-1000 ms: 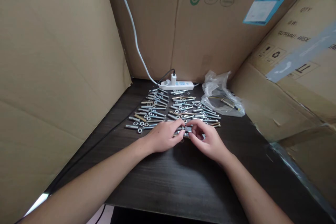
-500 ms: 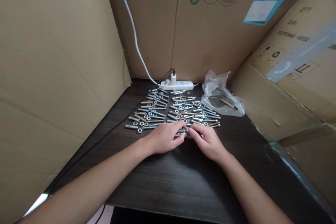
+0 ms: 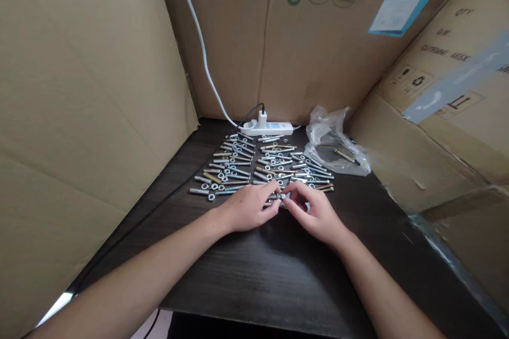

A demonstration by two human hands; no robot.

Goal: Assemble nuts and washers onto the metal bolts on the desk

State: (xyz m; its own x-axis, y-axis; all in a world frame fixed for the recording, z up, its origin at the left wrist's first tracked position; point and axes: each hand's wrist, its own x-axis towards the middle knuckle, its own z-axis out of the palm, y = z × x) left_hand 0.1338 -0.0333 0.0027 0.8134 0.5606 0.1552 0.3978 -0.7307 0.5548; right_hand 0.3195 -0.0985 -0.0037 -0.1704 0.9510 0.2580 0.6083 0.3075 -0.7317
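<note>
Low over the front of the hardware, my left hand (image 3: 248, 206) pinches an expansion bolt; most of its shank is behind the fingers. At the bolt's right end a silvery nut (image 3: 282, 196) shows in the gap between my hands. My right hand (image 3: 314, 209) has its thumb and forefinger curled around that nut. Beyond lie rows of loose metal parts: bolts (image 3: 238, 163), sleeves (image 3: 199, 191), and several nuts and washers, such as a nut (image 3: 211, 197) left of my left hand.
A white power strip (image 3: 274, 128) with a plugged charger stands behind the parts. To the right lies a clear plastic bag (image 3: 330, 140) holding a thin metal-ended item. Cardboard boxes (image 3: 318, 58) enclose the dark table (image 3: 262, 275) on three sides. A black cable (image 3: 159, 204) crosses the left.
My right forefinger and thumb have shifted slightly apart, so the nut at the bolt's end shows more. My left hand keeps nearly the same place.
</note>
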